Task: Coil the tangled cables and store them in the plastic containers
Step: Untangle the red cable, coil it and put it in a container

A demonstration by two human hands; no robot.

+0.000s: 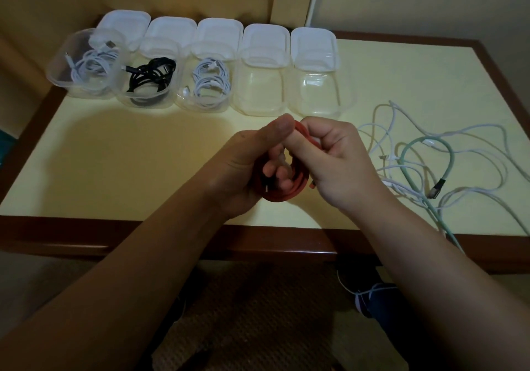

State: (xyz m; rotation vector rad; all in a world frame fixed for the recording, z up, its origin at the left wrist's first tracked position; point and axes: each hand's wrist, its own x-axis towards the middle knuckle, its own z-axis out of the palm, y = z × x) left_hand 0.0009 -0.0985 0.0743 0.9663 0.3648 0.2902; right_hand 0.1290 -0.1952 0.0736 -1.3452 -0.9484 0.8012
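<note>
Cream-topped table with brown wooden edge; woven mat below.

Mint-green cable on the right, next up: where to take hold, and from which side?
Probably the arched bend of the mint-green cable, taken from above. That loop lies open on the table, while its plug end and lower run cross the white cables, so a grip there would likely drag the tangle.

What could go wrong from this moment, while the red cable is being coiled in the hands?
1. The red coil, held by the left hand and right hand, may spring open if either grip loosens.
2. The green cable lies tangled with the white cables; pulling one could drag the others off the table.
</note>
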